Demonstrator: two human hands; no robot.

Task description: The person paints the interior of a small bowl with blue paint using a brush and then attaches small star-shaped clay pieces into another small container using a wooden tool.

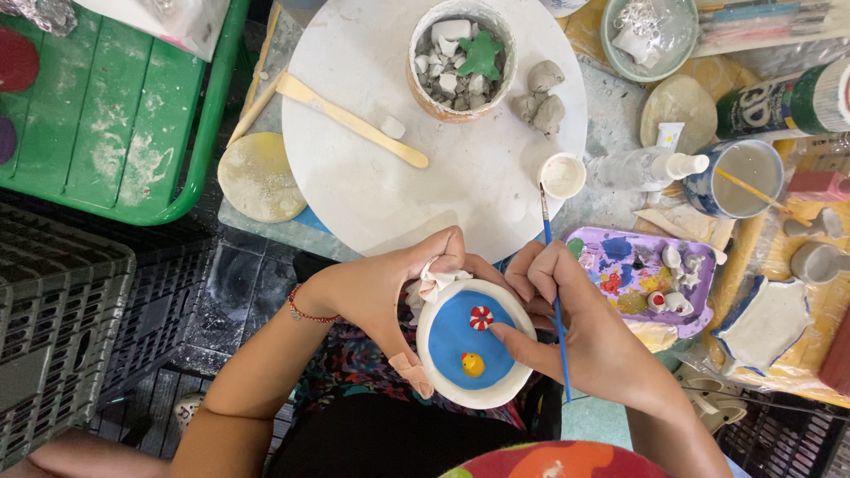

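Note:
My left hand (pixel 390 288) grips the rim of a small white clay dish (pixel 434 367) together with a scrap of white cloth (pixel 431 281). The dish has a blue painted inside, with a red-and-white striped ring (pixel 481 318) and a tiny yellow duck (pixel 473 364) in it. My right hand (pixel 580 323) holds a thin blue paintbrush (pixel 555 296) upright between its fingers, and its thumb reaches into the dish beside the striped ring. A red bead bracelet (pixel 305 312) circles my left wrist.
A round white board (pixel 482 168) carries a pot of clay bits (pixel 456 57) with a green star, a wooden spatula (pixel 350 119), grey clay lumps (pixel 540 97) and a small white cup (pixel 563 174). A purple paint palette (pixel 637 279), water mug (pixel 744 177) and green tray (pixel 106 106) surround it.

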